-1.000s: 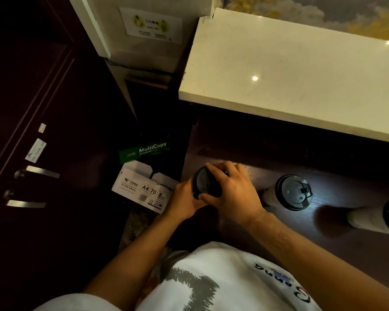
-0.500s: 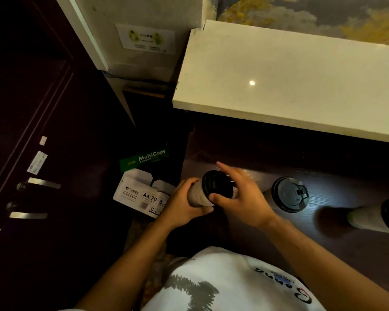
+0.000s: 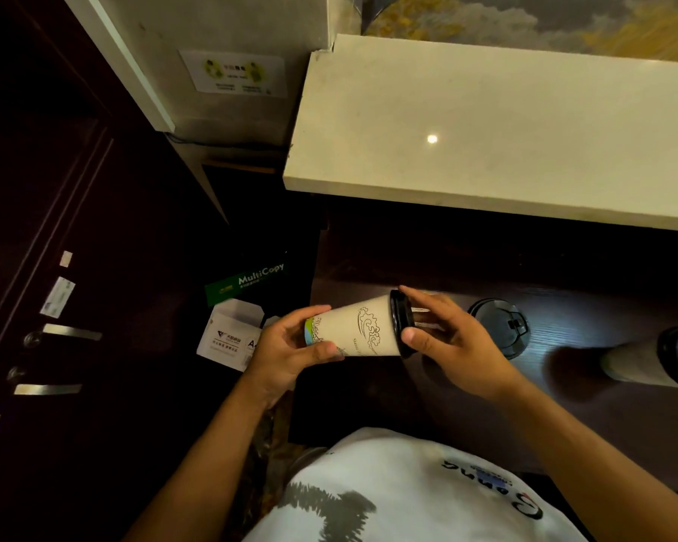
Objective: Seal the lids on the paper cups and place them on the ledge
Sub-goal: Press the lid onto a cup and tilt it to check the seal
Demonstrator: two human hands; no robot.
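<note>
the paper cup (image 3: 363,326) lies sideways between the hands: the left hand (image 3: 290,352) grips its base, the right hand (image 3: 453,342) pinches its black lid (image 3: 402,322), above the dark surface (image 3: 564,303). half a second ago it stood more upright.

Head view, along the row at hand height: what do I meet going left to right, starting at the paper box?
Paper box → left hand → held cup → its black lid → right hand → second lidded cup → third cup at the right edge.
</note>
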